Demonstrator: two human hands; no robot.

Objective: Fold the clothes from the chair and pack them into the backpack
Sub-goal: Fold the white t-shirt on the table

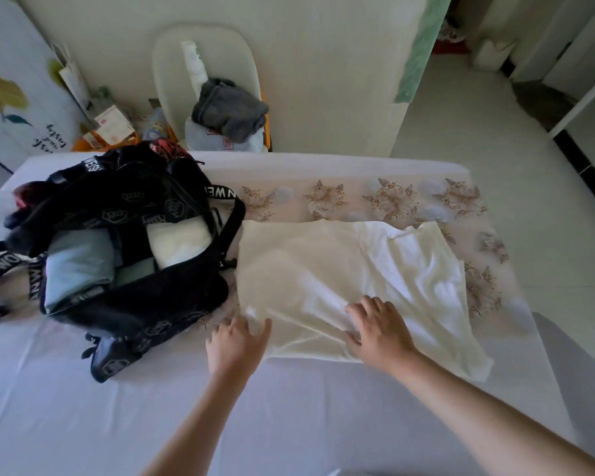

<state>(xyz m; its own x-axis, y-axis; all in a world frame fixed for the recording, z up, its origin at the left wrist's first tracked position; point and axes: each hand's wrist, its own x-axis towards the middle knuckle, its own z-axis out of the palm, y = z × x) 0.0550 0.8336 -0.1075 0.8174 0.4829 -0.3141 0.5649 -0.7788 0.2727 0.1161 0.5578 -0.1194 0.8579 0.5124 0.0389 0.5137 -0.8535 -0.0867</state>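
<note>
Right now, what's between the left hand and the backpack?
Head view: nothing but bare bed sheet between the left hand and the backpack, plus an edge of floral cloth.

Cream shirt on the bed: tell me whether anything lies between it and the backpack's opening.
Nothing visible blocks the way. The cream shirt lies right beside the backpack, whose main compartment gapes open; only a black strap hangs on that side. A blue folded garment and a white one already fill part of it.

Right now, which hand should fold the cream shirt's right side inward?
Probably the right hand: it rests on the cream shirt nearer that side; the left hand is at its left corner.
</note>
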